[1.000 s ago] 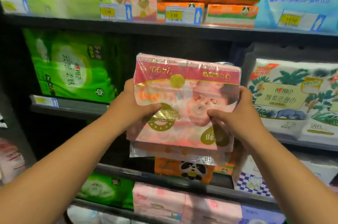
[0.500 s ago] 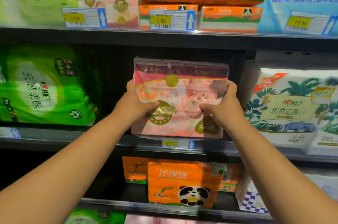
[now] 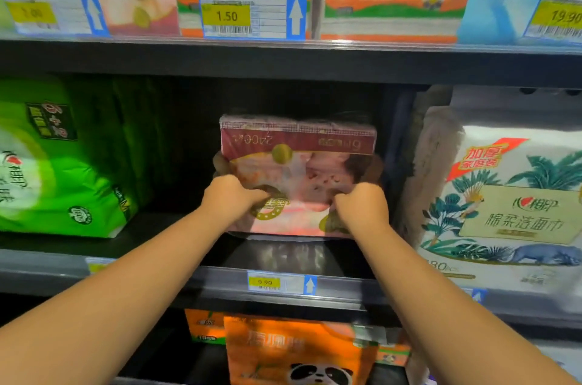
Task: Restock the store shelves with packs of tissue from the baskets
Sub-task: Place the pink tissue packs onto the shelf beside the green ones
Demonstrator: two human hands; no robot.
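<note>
Pink tissue pack [image 3: 299,164] within middle shelf [image 3: 220,284]

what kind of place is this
Most likely a shop's tissue aisle: dark shelves stacked with wrapped tissue like the orange panda packs, yellow price labels such as the 1.50 tag on the shelf edges, and a pink pack held in a gap.

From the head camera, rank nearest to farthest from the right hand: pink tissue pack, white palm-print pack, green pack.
1. Pink plastic-wrapped tissue pack, gripped by the right hand.
2. White palm-print tissue pack, just to its right.
3. Green plastic tissue pack, far to the left.
</note>
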